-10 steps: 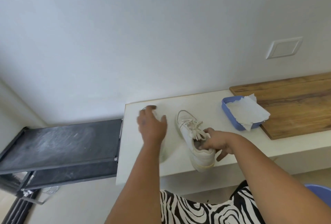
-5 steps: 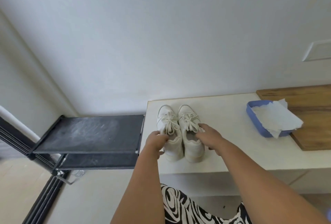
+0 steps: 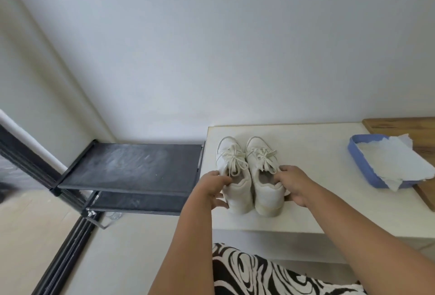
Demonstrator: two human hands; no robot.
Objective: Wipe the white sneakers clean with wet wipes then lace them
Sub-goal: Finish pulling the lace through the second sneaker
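Two white laced sneakers stand side by side on the white bench (image 3: 306,200), toes toward the wall. My left hand (image 3: 213,185) grips the collar of the left sneaker (image 3: 231,158) at its outer side. My right hand (image 3: 293,185) grips the collar of the right sneaker (image 3: 259,153), thumb inside the opening. Both pairs of laces are tied in bows. At the right, a blue tray (image 3: 360,169) holds white wipes (image 3: 397,165) that spill over its rim.
A wooden board (image 3: 400,125) lies on the bench behind the tray. Left of the bench stands a black two-tier shoe rack (image 3: 131,165) with dusty shelves. The pale wall rises close behind the bench. My zebra-print clothing shows at the bottom.
The right sneaker was set down next to the left one. Both hands now hold the pair at the collars, and the view shifted left.
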